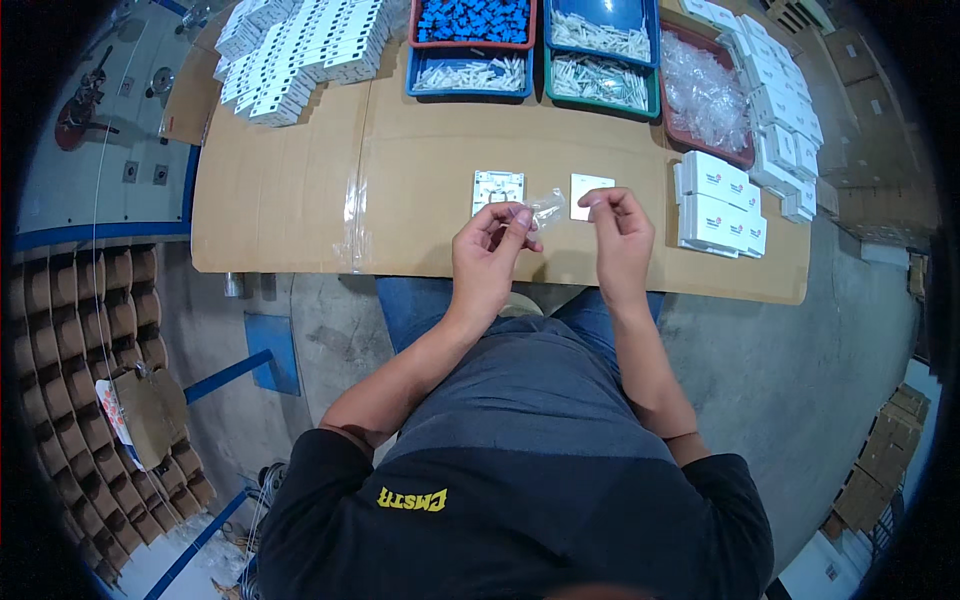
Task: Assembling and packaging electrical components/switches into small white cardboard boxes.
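Near the front edge of the cardboard-covered table, my left hand (484, 262) pinches a small clear plastic bag (549, 207) between thumb and fingers. What lies inside the bag is too small to tell. Just beyond that hand sits a white square frame with cut-outs (498, 184), partly covered by my fingers. To the right, my right hand (626, 245) is closed in a pinch at the lower edge of a flat white square plate (590, 184). Whether its fingertips hold something small, or touch the plate, I cannot make out.
Trays of blue parts (472, 20), pale slim pieces (600, 80) and clear bags (703, 85) line the far side. White boxes are stacked at right (720, 205); white units (290, 60) stand far left. The cardboard table top (280, 200) ends just before my body.
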The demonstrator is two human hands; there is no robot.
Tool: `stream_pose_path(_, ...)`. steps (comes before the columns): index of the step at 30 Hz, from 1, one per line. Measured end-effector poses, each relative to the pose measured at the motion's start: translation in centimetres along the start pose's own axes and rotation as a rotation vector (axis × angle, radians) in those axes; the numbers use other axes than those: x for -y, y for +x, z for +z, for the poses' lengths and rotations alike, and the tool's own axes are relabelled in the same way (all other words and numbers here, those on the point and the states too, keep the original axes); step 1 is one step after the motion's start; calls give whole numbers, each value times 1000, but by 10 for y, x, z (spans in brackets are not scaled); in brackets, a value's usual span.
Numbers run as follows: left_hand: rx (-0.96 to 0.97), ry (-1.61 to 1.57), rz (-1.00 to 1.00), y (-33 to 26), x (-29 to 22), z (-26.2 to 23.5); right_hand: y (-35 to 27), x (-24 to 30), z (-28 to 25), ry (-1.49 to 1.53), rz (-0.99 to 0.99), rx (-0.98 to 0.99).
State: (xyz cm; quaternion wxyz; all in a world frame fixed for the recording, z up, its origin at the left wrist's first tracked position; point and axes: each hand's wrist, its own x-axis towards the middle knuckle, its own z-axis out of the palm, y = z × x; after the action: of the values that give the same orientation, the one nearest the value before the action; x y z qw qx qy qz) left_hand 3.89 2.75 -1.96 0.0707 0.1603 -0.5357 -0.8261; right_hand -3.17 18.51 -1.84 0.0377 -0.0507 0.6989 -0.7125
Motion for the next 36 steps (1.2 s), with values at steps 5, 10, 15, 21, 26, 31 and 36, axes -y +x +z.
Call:
stream_pose_path(5, 4, -14, -13, 7, 1, 1, 15, 9, -3, 99, 122, 114)
stream_pose_path(10, -22, 37, 37, 15, -1, 8, 30, -1, -9, 22, 223, 400)
stream_pose_path(15, -81, 137, 138, 15, 9, 7, 42, 14, -11, -16, 235, 377)
stream_pose_path(21, -199, 15, 145, 27, 5, 6, 65, 6, -46, -145, 231, 232)
stream_pose_path(26, -64, -37, 85, 26, 9, 12, 44, 0, -13, 40, 202, 451)
stream_pose_path(31, -82, 193, 142, 31, -4, 15, 46, 2, -23, 21, 210, 559)
stream_pose_path(36, 119, 477, 271, 42, 0, 6, 52, 20, -22, -81, 242, 691)
